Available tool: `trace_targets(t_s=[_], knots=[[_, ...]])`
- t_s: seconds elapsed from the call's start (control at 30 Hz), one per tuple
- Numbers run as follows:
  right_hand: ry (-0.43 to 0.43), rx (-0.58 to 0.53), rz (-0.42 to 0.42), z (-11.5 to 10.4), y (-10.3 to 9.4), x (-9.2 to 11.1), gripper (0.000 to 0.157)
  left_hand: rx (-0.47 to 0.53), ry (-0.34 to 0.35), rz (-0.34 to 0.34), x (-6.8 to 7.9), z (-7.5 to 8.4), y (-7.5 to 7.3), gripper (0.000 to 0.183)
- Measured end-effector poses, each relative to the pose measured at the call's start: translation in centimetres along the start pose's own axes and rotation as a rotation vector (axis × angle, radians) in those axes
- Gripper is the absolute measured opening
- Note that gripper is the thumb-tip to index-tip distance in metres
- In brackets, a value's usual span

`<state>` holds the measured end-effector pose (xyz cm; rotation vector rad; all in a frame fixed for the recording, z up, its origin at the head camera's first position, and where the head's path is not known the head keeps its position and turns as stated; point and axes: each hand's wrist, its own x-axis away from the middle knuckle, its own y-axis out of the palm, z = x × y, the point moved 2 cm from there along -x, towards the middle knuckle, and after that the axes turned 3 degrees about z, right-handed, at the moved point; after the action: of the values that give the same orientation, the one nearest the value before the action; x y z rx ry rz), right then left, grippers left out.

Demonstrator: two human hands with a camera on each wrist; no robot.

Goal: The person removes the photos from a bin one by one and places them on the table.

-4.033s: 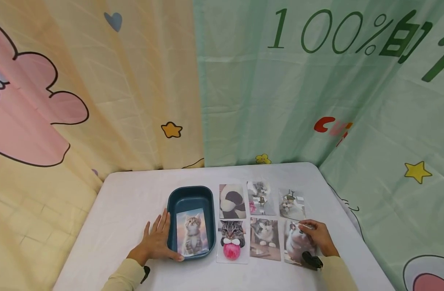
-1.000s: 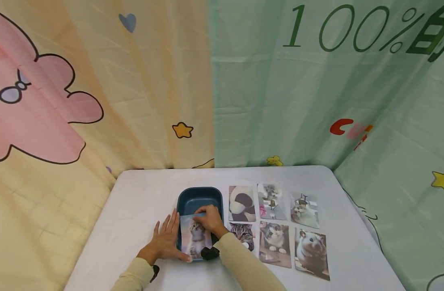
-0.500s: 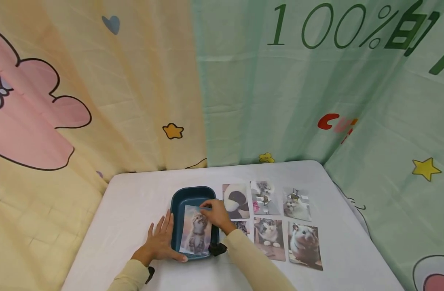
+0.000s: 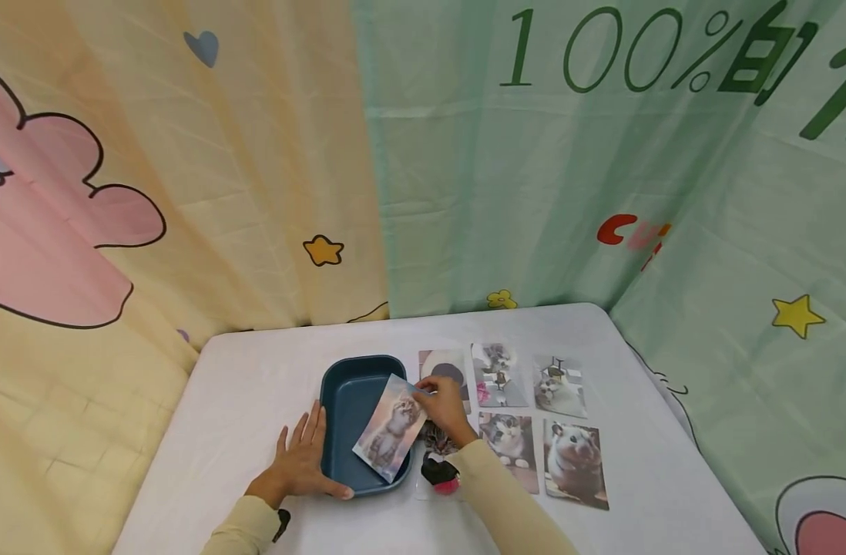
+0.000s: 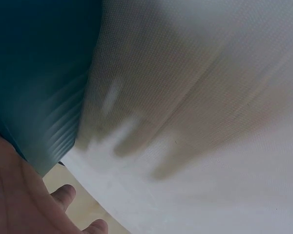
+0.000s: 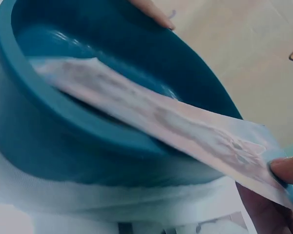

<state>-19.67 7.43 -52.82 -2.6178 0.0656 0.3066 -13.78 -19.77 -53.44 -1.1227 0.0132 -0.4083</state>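
A teal plastic basin (image 4: 334,439) stands on the white table. My left hand (image 4: 300,462) rests along its left side, fingers spread and thumb at the near corner; in the left wrist view the palm (image 5: 14,195) lies beside the basin wall. My right hand (image 4: 447,408) pinches the top corner of a kitten picture card (image 4: 394,428) between thumb and fingers. The card slants across the basin's right rim, its lower part over the inside. In the right wrist view the thumb (image 6: 287,170) lies on the card's end, and the basin's rim (image 6: 83,117) runs below the card.
Right of the basin, several animal picture cards lie in two rows, among them a hamster card (image 4: 575,465), a cat-with-paws card (image 4: 509,439) and a panda-like card (image 4: 437,361). My right arm partly covers a striped-cat card (image 4: 437,441). Printed curtains (image 4: 437,193) hang behind the table.
My right hand has left the hamster card and taken hold of the kitten card in the basin. The kitten card has risen and moved right, tilting over the rim. My left hand stays at the basin.
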Motion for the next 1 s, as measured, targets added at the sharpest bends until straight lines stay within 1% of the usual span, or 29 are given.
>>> trace_targets(t_s=[0.1,0.17,0.27,0.4,0.57,0.63,0.8,1.0], knots=[[0.047,-0.039,0.021,0.5,-0.9,0.0,0.010,0.017,0.004,0.006,0.0,0.1,-0.2,0.154],[0.076,-0.064,0.033,0.8,-1.5,0.0,0.012,0.009,0.003,0.007,0.1,0.2,-0.4,0.154],[0.126,-0.113,0.041,1.2,-2.7,0.1,0.015,-0.026,-0.009,-0.010,0.1,0.3,-0.4,0.154],[0.176,-0.168,0.045,1.5,-4.5,0.1,0.018,-0.047,-0.020,-0.021,0.2,0.3,-0.5,0.154],[0.212,-0.242,0.048,2.1,-7.1,0.1,0.022,-0.038,-0.017,-0.024,0.2,0.2,-0.5,0.154],[0.227,-0.255,0.051,2.6,-8.1,0.1,0.023,-0.033,-0.018,-0.022,0.2,0.1,-0.4,0.155],[0.300,-0.267,0.064,4.2,-10.7,0.5,0.025,-0.039,-0.031,-0.044,0.1,-0.1,-0.3,0.156],[0.347,-0.238,0.083,6.7,-14.3,1.4,0.033,-0.025,-0.017,-0.037,0.2,0.1,-0.4,0.155]])
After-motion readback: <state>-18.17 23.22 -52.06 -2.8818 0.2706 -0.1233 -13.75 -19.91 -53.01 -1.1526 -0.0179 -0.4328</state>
